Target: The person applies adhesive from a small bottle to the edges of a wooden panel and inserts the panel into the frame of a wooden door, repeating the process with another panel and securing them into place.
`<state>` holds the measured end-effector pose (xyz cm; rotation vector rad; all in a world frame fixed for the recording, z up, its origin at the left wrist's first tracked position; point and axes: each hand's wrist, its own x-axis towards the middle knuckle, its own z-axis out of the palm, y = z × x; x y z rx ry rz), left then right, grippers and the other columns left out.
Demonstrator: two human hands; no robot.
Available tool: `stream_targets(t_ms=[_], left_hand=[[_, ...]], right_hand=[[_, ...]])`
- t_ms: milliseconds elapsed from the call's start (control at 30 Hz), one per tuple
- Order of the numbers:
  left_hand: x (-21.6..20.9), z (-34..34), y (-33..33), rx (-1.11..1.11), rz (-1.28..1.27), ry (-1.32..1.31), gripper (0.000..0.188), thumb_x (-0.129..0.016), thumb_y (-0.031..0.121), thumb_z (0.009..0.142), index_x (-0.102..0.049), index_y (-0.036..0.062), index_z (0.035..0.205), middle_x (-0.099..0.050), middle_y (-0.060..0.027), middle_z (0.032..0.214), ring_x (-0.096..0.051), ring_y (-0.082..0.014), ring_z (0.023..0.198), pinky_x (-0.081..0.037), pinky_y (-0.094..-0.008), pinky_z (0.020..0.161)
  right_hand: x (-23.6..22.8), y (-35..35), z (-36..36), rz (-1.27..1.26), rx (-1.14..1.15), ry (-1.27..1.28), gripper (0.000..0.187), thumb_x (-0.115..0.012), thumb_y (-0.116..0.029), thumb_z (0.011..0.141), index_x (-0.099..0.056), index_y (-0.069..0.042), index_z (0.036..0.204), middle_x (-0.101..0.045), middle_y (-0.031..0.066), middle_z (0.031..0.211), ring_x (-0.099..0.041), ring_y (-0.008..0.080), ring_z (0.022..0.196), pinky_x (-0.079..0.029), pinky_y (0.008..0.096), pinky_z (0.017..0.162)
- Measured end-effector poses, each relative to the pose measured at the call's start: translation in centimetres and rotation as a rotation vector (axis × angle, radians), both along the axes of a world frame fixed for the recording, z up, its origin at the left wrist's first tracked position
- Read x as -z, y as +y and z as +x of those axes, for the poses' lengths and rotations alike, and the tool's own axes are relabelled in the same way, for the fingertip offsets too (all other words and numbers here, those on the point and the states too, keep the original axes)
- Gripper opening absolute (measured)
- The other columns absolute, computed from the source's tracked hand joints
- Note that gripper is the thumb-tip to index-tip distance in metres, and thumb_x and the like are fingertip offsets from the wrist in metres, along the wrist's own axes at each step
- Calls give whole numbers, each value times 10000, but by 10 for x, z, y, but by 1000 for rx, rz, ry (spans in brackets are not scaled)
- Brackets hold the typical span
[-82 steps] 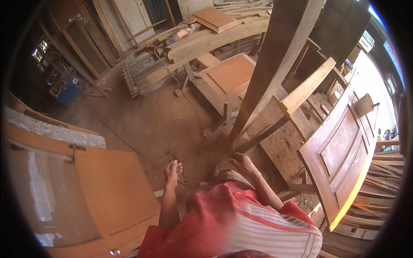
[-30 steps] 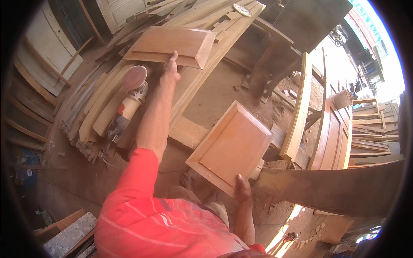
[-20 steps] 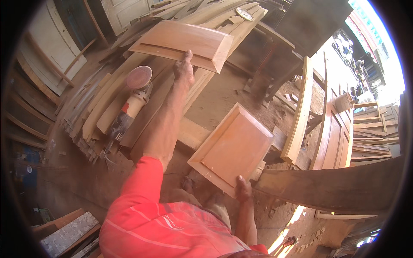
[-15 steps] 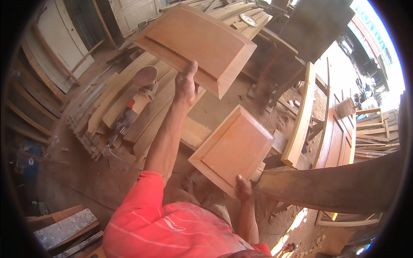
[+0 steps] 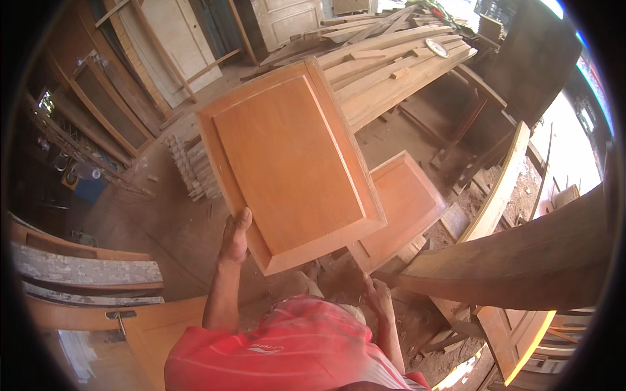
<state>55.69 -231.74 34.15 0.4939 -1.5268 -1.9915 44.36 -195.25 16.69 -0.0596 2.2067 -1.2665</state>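
Note:
My left hand (image 5: 235,238) grips a large raised wooden panel (image 5: 287,166) with bevelled edges by its lower left edge, thumb on the near face. The panel is held up, tilted, in front of me. Behind it and to the right is a smaller bevelled wooden panel (image 5: 404,199), partly covered by the large one. My right hand (image 5: 378,294) is closed at the smaller panel's lower corner; its fingertips are partly hidden.
A stack of long planks (image 5: 398,78) lies ahead, with a round white dial (image 5: 436,47) on it. A thick dark board (image 5: 508,267) juts in at right. Doors and frames (image 5: 107,101) lean at far left. A panelled door (image 5: 156,339) lies at lower left.
The large panel has come lower and closer to me and turned more upright, now overlapping the smaller panel. The view has swung left; the disc sander on the planks is now hidden.

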Motion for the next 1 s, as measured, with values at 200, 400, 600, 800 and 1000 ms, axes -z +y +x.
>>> stream_targets(t_ms=[200, 400, 600, 800, 1000], left_hand=[[24, 103, 18, 50, -77, -308, 621, -634, 505, 1001, -608, -35, 1306, -674, -42, 1168, -613, -151, 1067, -480, -319, 940], [44, 136, 55, 136, -244, -319, 599, -671, 549, 969, -671, -6, 1196, -698, -20, 1048, -631, -138, 943, -500, -314, 867], [72, 154, 3, 518, -94, -389, 627, -729, 457, 961, -586, -10, 1354, -667, -80, 1241, -600, -166, 1161, -483, -334, 984], [-30, 91, -6, -47, -688, -196, 572, -706, 330, 990, -553, -36, 1402, -650, -167, 1336, -591, -243, 1274, -477, -406, 1037], [-92, -17, 20, 472, -1100, -302, 492, -671, 427, 988, -686, 30, 1277, -704, -167, 1223, -667, -261, 1130, -514, -377, 980]], right_hand=[[-95, -34, -19, -626, -14, -24, 573, -436, -512, 1086, -645, 11, 1192, -681, 77, 946, -662, 162, 862, -523, 330, 767], [-122, -52, 5, -795, -91, -386, 628, -645, -517, 983, -597, 14, 1316, -699, 86, 1130, -675, 173, 1008, -532, 338, 911], [-83, -26, 63, -884, -59, -482, 524, -697, -493, 960, -677, -15, 1173, -698, 29, 1043, -658, 124, 923, -532, 301, 803], [-96, -29, 114, -787, -37, -358, 568, -687, -548, 958, -702, 11, 1058, -665, -9, 913, -592, 63, 816, -476, 253, 686], [-104, -53, 142, -770, -25, -286, 561, -706, -553, 941, -706, 2, 1022, -640, -30, 862, -566, 58, 786, -455, 253, 665]])
